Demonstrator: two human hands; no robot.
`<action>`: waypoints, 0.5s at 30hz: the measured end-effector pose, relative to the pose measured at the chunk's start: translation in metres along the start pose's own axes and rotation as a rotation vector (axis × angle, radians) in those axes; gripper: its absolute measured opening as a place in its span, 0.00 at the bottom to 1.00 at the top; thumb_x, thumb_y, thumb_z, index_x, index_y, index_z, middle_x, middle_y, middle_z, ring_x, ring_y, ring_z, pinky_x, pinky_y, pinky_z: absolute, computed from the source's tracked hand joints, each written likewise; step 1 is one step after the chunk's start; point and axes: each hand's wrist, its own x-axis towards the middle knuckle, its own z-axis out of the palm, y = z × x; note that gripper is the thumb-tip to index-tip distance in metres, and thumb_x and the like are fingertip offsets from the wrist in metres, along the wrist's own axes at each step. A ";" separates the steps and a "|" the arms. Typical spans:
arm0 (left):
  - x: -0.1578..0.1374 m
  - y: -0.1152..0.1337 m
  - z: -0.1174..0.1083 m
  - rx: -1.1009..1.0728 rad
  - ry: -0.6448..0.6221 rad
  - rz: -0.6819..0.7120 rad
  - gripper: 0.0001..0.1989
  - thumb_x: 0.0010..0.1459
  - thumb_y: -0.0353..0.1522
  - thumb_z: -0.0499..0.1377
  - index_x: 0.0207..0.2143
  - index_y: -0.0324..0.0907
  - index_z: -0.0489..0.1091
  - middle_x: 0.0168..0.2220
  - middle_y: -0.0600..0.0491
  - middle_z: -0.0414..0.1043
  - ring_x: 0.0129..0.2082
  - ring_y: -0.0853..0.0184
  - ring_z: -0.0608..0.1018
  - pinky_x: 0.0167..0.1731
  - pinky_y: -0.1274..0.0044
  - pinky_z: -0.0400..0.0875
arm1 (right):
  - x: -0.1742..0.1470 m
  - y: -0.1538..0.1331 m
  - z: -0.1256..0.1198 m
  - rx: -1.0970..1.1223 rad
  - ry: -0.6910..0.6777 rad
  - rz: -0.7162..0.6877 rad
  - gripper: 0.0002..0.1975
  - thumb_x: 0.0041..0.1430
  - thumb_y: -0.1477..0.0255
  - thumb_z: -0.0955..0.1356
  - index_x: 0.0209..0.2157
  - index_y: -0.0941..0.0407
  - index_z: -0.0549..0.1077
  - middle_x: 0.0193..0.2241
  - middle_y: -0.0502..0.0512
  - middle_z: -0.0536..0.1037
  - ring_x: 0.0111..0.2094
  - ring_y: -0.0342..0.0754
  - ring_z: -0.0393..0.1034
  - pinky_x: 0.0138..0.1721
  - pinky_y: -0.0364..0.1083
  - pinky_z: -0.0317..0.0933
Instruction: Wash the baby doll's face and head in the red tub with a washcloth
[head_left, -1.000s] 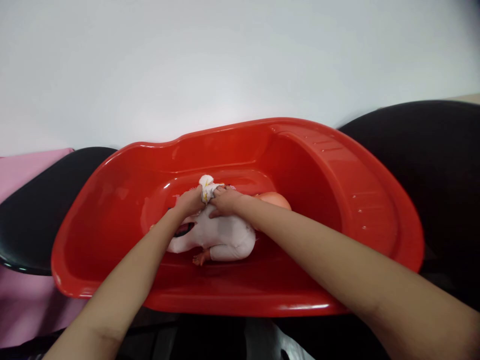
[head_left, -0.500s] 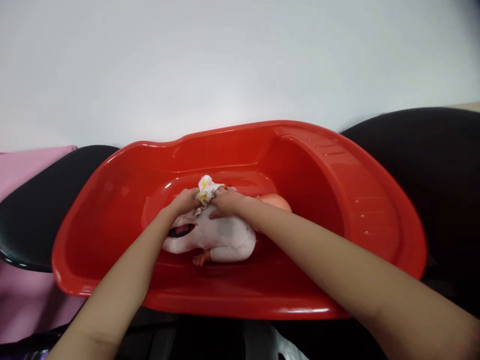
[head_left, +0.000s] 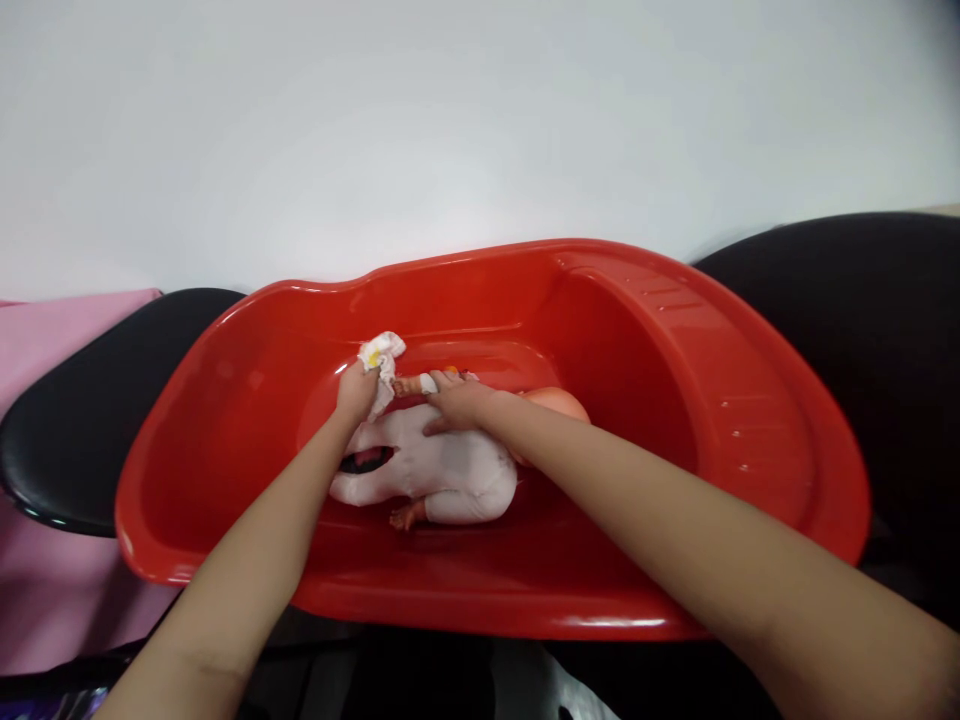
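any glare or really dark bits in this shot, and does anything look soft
Head view: white glare streaks the near rim of the red tub; head view: the black surface at right is nearly featureless; head view: the left hand and the white cloth it grips look slightly soft.

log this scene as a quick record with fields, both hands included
Container: red tub
Inside: doll in white clothing, head toward picture right, partly hidden by the forearm
Left grip: holding white cloth with a yellow patch
Right grip: touching the doll near its far arm
Beyond: pale wall
Picture left: pink material
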 end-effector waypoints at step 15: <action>-0.009 0.027 0.006 -0.870 -0.363 -0.113 0.38 0.64 0.60 0.43 0.57 0.41 0.71 0.56 0.41 0.76 0.50 0.55 0.80 0.44 0.67 0.76 | -0.003 -0.004 -0.004 0.011 -0.009 0.025 0.47 0.56 0.49 0.71 0.72 0.43 0.51 0.71 0.63 0.51 0.69 0.71 0.47 0.65 0.69 0.47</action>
